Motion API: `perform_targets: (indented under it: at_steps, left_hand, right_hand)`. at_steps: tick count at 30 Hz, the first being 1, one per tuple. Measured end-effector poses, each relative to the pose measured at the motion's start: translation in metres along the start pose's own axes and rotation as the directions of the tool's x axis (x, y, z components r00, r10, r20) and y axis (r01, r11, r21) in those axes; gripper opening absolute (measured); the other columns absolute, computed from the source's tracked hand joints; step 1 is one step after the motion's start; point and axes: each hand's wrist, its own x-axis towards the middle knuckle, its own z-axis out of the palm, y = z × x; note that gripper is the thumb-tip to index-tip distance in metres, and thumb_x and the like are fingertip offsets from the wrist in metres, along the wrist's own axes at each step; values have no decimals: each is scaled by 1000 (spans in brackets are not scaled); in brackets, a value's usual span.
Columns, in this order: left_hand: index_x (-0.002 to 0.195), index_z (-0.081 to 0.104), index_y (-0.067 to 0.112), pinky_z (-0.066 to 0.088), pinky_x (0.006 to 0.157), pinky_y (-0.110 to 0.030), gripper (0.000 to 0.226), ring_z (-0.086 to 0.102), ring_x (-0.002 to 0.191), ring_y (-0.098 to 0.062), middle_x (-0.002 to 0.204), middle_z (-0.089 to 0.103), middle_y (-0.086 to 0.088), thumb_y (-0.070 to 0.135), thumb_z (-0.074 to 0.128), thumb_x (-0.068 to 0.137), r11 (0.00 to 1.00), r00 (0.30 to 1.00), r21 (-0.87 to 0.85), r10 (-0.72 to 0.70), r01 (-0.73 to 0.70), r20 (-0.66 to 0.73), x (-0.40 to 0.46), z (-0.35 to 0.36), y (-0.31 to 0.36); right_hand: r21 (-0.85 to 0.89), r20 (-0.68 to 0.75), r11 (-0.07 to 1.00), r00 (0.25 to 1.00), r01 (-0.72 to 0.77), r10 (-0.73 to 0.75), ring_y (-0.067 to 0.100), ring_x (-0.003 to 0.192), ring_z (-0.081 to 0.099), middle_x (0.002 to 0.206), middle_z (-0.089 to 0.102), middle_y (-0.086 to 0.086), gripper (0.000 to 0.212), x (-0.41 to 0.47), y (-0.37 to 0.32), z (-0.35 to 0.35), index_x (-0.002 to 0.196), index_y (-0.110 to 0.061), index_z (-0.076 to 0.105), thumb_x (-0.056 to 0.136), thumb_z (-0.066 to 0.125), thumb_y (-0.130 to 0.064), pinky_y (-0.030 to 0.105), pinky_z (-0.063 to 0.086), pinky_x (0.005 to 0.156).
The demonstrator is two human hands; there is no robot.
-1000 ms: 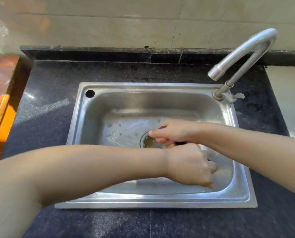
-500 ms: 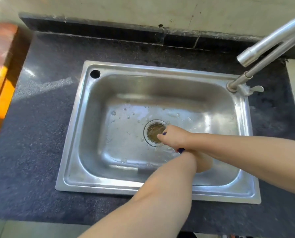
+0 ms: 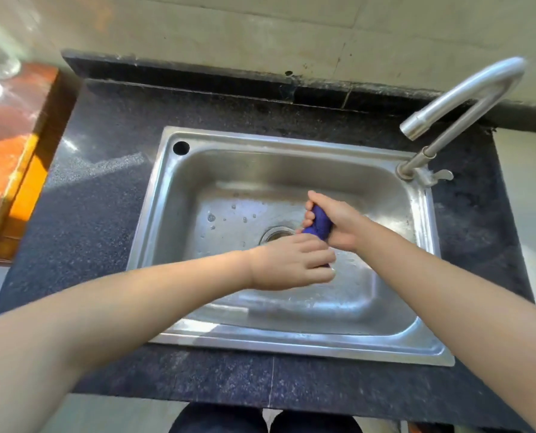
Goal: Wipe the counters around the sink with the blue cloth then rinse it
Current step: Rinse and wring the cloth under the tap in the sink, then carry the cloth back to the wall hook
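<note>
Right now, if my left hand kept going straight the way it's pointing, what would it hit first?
Most likely the right hand, which grips the same blue cloth just beyond the left hand. Past that is the sink wall, though depth is hard to judge.

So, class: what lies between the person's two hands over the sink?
In the head view, the twisted blue cloth spans from the left hand to the right hand; both grip it.

A home kitchen: a stainless-steel sink (image 3: 291,342) with a swivel tap (image 3: 457,104) is set into a dark speckled stone counter (image 3: 104,232) below a tiled wall (image 3: 260,29).
</note>
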Motion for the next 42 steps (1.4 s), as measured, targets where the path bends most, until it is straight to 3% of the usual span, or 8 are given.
perform_targets:
  at_steps: [2,4,6,9,15,21,32,42]
  left_hand:
    - [98,52,8,40,84,-28,18,49,89,-21,102,50,-8,17,58,83,881,866,-123,-471,456,-167,-7,-23,-6]
    - [99,53,9,42,79,-21,21,51,82,-11,96,52,-4,24,59,85,279,341,-568,-940,774,3,-4,-45,-3]
    - [90,53,15,48,63,-23,11,55,63,-6,82,59,-2,25,56,91,-420,-100,-782,-900,460,424,7,-67,0]
    - [86,59,15,49,57,-21,21,57,51,-8,67,65,-2,32,50,93,-731,-88,-666,-661,-148,745,1,-89,-3]
    - [83,62,12,50,57,-19,20,58,64,-10,74,66,-2,26,51,93,-558,-86,-798,-805,-228,587,-2,-150,22]
    - [97,63,8,56,64,-24,26,69,79,-14,90,70,-8,30,50,92,-348,-103,-935,-930,-72,354,3,-204,75]
    - [99,56,20,51,67,-20,10,64,80,-4,94,66,2,14,55,92,-45,-292,-928,-954,369,-70,-30,-262,216]
    - [69,58,10,39,51,-20,28,48,52,-16,56,55,-1,-6,40,82,70,-641,-905,-684,419,-349,-144,-360,345]
  right_hand:
    - [225,6,974,1000,23,-25,12,48,46,49,45,1,37,-13,-6,-1,67,-12,44,99,38,-30,24,45,61]
    - [382,5,922,997,66,-73,12,55,48,54,46,2,35,-23,-6,4,68,-12,45,99,39,-27,25,45,70]
    - [397,36,908,986,137,-164,14,62,50,59,47,3,32,-35,-8,18,70,-10,47,99,40,-22,27,45,77]
    - [84,108,953,948,290,-298,16,74,57,73,58,7,22,-53,-13,39,79,-8,54,97,41,-8,25,50,75]
    - [-612,520,606,836,509,-177,17,109,61,123,58,1,49,-104,-44,62,126,-24,50,88,51,7,33,50,91]
    - [-665,747,-273,606,695,-275,8,92,59,103,61,-10,32,-153,-24,120,112,-23,58,82,69,-29,19,44,77]
    - [-354,856,-52,302,934,-420,-3,65,52,71,56,-10,22,-215,57,216,72,-29,48,90,59,-30,10,40,63]
    - [-309,882,730,471,610,-20,21,68,67,80,69,6,25,-280,181,357,90,-12,62,100,41,-22,33,56,66]
